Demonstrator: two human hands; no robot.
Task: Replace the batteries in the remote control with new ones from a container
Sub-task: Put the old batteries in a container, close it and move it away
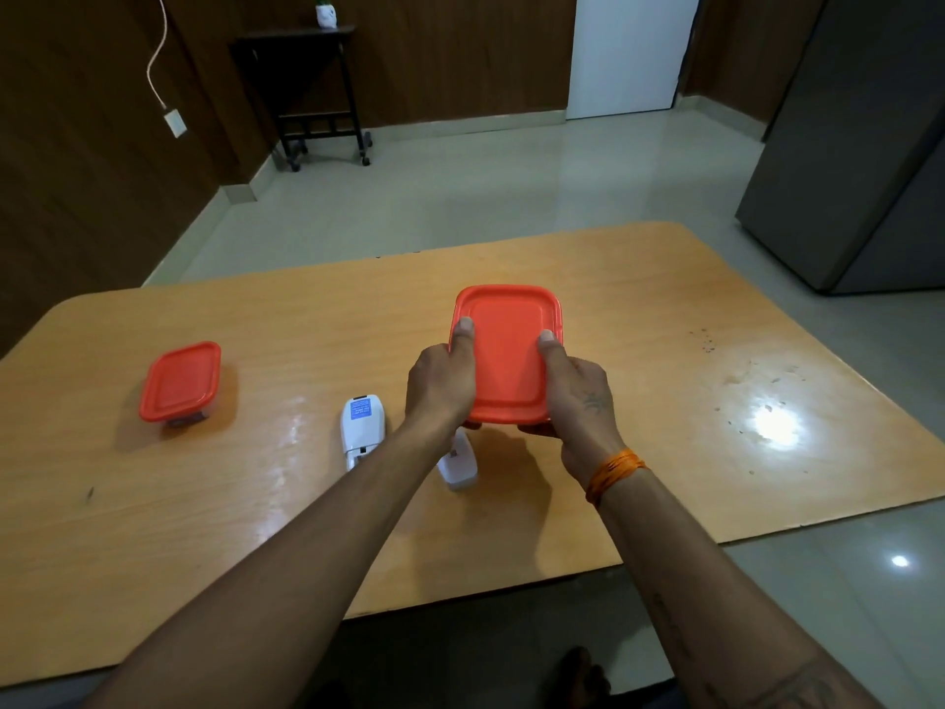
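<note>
Both hands hold a container with an orange lid (506, 350) above the wooden table (307, 504). My left hand (442, 383) grips its left side with the thumb on the lid. My right hand (575, 391) grips the right side, thumb also on top. Below the hands, a white remote control (360, 427) lies face down with its battery bay open at the near end. Its white battery cover (458, 465) lies beside it, partly hidden by my left wrist. A second, smaller orange-lidded container (180, 382) sits at the table's left.
The table's near edge runs under my forearms, its far edge ahead. A grey cabinet (864, 145) stands on the floor at the right. A dark rolling stand (307, 94) with a small white pot is against the far wall.
</note>
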